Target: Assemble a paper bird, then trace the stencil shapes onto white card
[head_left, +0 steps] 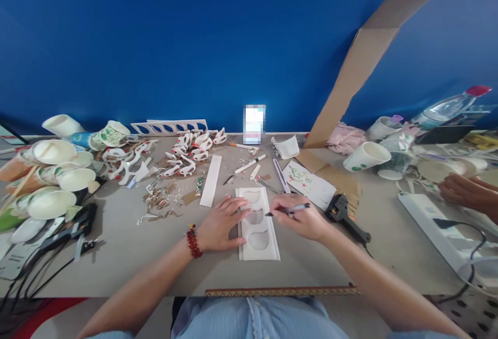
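Observation:
A white card strip (269, 252) with several curved cut-outs lies on the grey table in front of me, on top of what looks like another white sheet. My left hand (222, 223) is spread flat at its left side, fingertips and thumb resting on the card. In my right hand (301, 221) I grip a dark pen (300, 208), its tip close to the card's right edge near the middle cut-out. Left of the card lies a plain white strip (211, 181). Beyond my right hand is a paper with a green bird-like drawing (307, 181).
Small white bird-shaped pieces (190, 150) are heaped at the back left, with scraps (159, 196) nearby. Paper cups (54, 204) crowd the far left. A black glue gun (346, 217) and a power strip (431, 230) lie right, near another person's hand (469, 194). A phone (254, 124) stands behind.

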The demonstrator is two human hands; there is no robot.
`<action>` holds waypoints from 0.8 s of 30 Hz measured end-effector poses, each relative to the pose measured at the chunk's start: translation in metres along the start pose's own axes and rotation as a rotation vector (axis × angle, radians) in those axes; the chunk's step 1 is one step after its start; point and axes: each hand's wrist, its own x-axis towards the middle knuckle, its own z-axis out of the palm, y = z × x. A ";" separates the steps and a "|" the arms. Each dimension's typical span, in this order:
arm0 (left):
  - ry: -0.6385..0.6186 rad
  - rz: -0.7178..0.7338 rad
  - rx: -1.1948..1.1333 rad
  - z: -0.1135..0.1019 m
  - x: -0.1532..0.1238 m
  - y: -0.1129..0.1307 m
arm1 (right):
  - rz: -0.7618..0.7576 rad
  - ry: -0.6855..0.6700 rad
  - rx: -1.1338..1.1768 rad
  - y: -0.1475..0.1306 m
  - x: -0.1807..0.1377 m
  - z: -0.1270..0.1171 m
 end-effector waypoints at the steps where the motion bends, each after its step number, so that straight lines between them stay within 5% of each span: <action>1: 0.005 0.001 -0.004 0.000 0.000 0.000 | 0.048 0.075 0.066 0.001 -0.007 0.003; 3: 0.010 -0.003 -0.011 -0.001 0.000 0.001 | 0.139 0.162 0.169 0.004 -0.022 0.013; 7: -0.009 -0.013 -0.015 -0.002 0.001 0.002 | 0.210 0.113 0.217 0.007 -0.045 0.032; 14: 0.005 -0.018 -0.035 -0.002 0.001 0.002 | 0.253 0.229 0.199 0.008 -0.051 0.045; 24: -0.010 0.000 0.003 -0.001 0.000 0.000 | 0.131 0.255 -0.007 0.003 -0.063 0.064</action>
